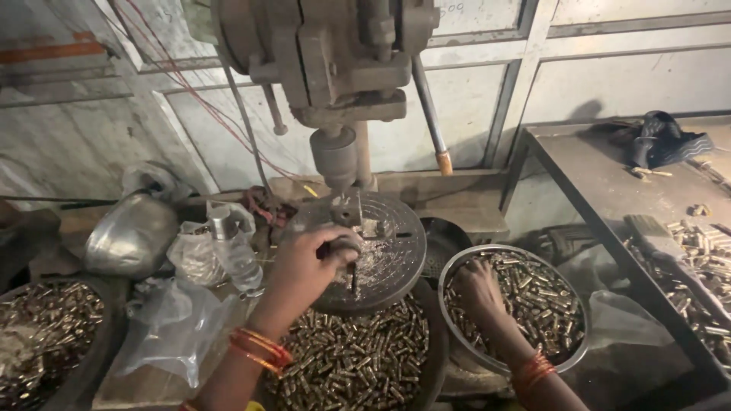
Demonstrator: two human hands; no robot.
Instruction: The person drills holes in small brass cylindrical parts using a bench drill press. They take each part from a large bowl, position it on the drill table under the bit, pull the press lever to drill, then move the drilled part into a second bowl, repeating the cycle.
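Note:
My left hand (308, 266) rests on the round slotted table (396, 259) of a drill press (335, 68), its fingers closed on a small dark tool beside the metal fixture (352, 211) under the spindle. My right hand (478, 288) reaches into a steel bowl (457, 342) full of small brass pieces (541, 304), fingers buried among them; what they hold is hidden. Red bangles sit on both wrists.
A dark pan of brass pieces (358, 365) lies below the press table. Another heap (42, 327) fills a basin at left, near plastic bags (164, 327), a clear bottle (232, 251) and a metal pot (129, 236). A metal bench (601, 183) stands at right with more pieces.

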